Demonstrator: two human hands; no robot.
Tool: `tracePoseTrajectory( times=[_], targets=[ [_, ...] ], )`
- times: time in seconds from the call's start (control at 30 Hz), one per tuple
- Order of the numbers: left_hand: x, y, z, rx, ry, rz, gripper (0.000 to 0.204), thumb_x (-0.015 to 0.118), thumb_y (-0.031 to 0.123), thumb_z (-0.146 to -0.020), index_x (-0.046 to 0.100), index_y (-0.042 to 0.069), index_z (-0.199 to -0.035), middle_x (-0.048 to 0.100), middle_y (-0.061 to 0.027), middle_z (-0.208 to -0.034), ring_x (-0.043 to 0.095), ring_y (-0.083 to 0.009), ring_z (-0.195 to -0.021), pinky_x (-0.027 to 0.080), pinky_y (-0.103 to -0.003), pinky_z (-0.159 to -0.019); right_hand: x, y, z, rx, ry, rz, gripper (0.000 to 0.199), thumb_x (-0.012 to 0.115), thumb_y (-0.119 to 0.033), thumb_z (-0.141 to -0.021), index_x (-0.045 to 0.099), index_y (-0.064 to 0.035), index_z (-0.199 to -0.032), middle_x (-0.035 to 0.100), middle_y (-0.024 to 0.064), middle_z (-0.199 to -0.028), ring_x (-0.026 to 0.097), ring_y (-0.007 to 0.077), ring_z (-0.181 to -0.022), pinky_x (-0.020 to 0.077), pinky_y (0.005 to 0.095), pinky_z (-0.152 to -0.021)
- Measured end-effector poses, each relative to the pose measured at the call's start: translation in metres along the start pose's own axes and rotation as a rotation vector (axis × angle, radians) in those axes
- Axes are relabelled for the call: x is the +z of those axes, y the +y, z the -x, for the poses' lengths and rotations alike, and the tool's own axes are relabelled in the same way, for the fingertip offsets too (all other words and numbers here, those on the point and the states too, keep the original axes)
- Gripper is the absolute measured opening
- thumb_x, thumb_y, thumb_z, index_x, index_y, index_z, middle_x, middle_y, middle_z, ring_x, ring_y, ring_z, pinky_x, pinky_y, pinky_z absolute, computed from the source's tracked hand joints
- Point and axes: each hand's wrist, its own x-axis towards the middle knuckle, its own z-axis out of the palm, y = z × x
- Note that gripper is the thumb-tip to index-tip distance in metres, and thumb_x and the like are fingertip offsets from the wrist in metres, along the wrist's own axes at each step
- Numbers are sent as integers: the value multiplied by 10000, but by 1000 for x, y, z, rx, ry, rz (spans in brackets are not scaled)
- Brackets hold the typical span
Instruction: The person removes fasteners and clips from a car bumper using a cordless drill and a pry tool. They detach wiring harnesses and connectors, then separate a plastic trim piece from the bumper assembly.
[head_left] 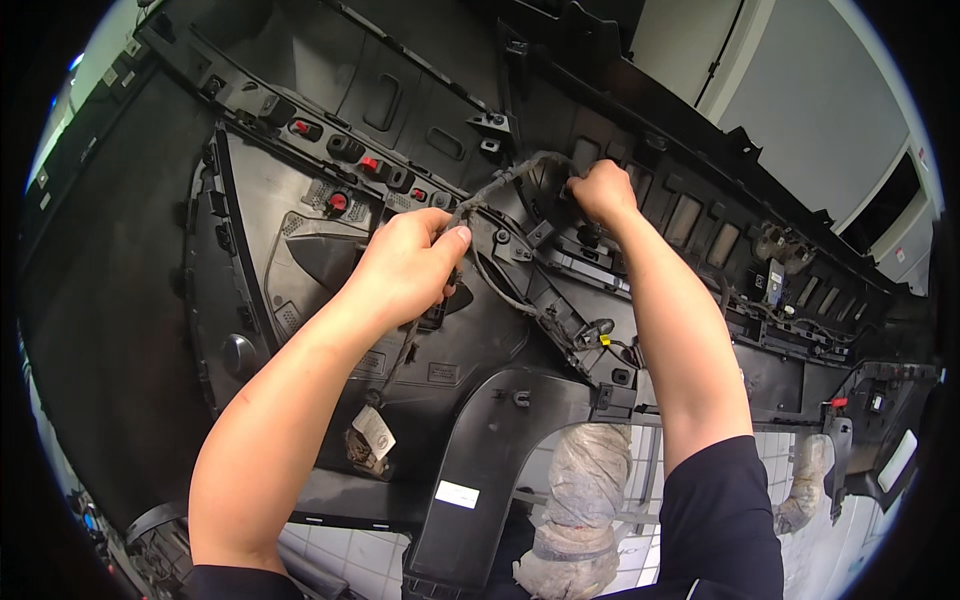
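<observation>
Both forearms reach up over the back of a large black plastic car bumper (480,385). Between thumb and fingers, my left hand (405,265) pinches a taped grey wiring harness (505,178). From there the harness arches to the right toward my right hand (603,192), whose fingers are curled closed at its far end; the fingertips and whatever they grip are hidden. A thinner branch (497,285) droops from the harness below the left hand. Another strand runs down to a connector bundle with a white tag (372,432).
Red clips (368,164) line a bracket at the upper left. A yellow-marked connector (605,341) sits near the right forearm. Below the bumper stands a support post wrapped in dirty padding (580,500), with a second wrapped post (805,485) at the right. Grey cabinets (815,90) rise behind.
</observation>
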Motion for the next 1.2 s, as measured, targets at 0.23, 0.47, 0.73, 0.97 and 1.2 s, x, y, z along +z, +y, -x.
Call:
tracePoseTrajectory(
  times=[0.23, 0.47, 0.73, 0.97, 1.2],
  targets=[
    [1, -8, -7, -77, 2, 194, 279, 552, 215, -1035, 631, -10, -1181, 627, -43, -859, 631, -128, -715, 514, -267, -607, 0, 5, -7, -2, -120, -81, 461, 786, -330, -825, 730, 30, -1107, 704, 248, -1178, 681, 378, -1121, 547, 428, -946],
    [-14, 10, -21, 34, 34, 272, 286, 541, 203, -1030, 632, -14, -1191, 637, -24, -811, 621, -120, -691, 482, -237, -581, 1, 7, -4, -2, -105, -135, 428, 765, -328, -839, 744, 32, -1069, 712, 246, -1150, 687, 374, -1106, 546, 424, -939],
    [-41, 34, -63, 69, 132, -2, 277, 505, 177, -1041, 642, -30, -1163, 652, -14, -796, 551, -61, -636, 424, -205, -548, 0, 12, 4, -17, -150, -366, 303, 728, -274, -870, 769, 26, -862, 758, 178, -846, 745, 281, -898, 560, 378, -855],
    [-38, 38, -64, 11, 73, -158, 282, 517, 171, -1012, 657, -35, -1145, 670, -32, -800, 548, -63, -632, 437, -217, -545, 9, 24, -6, 56, -219, -705, 284, 739, -166, -910, 697, 58, -740, 665, 114, -652, 705, 212, -620, 540, 340, -613],
    [-30, 24, -67, -47, 91, -187, 278, 550, 187, -992, 670, -28, -1121, 664, -36, -791, 556, -73, -643, 457, -236, -562, 8, 27, -5, 50, -289, -843, 270, 726, -158, -940, 672, 77, -821, 616, 85, -651, 692, 186, -635, 472, 288, -523]
  ],
)
